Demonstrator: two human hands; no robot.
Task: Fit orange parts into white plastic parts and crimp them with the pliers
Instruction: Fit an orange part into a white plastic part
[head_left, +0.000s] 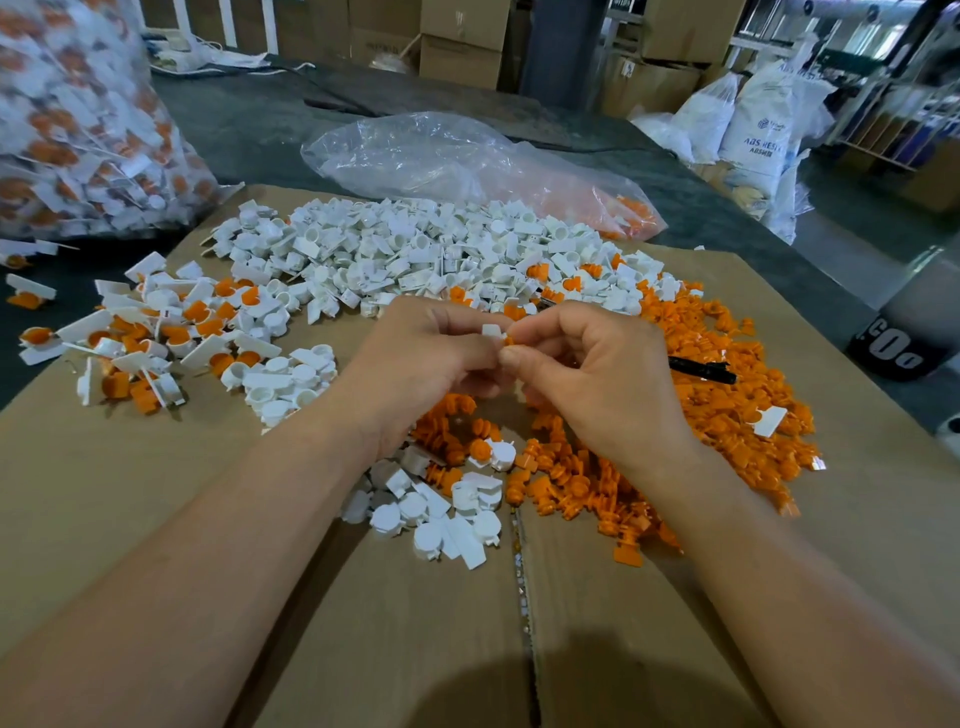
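My left hand (431, 358) pinches a small white plastic part (491, 331) above the cardboard. Right against it, my right hand (587, 374) pinches a small orange part (508, 340) at the white part's edge. A big heap of loose white parts (415, 254) lies behind my hands. Loose orange parts (727, 395) spread to the right and under my hands. Fitted white-and-orange pieces (156, 332) lie in a pile at the left. A black handle, possibly the pliers (701, 370), lies on the orange parts, right of my right hand.
Flattened cardboard (156, 519) covers the dark table. A few white parts (441, 509) lie near my wrists. A full bag of fitted pieces (78, 119) stands at the far left, and a nearly empty clear bag (441, 156) lies behind the heap. Boxes and sacks stand beyond.
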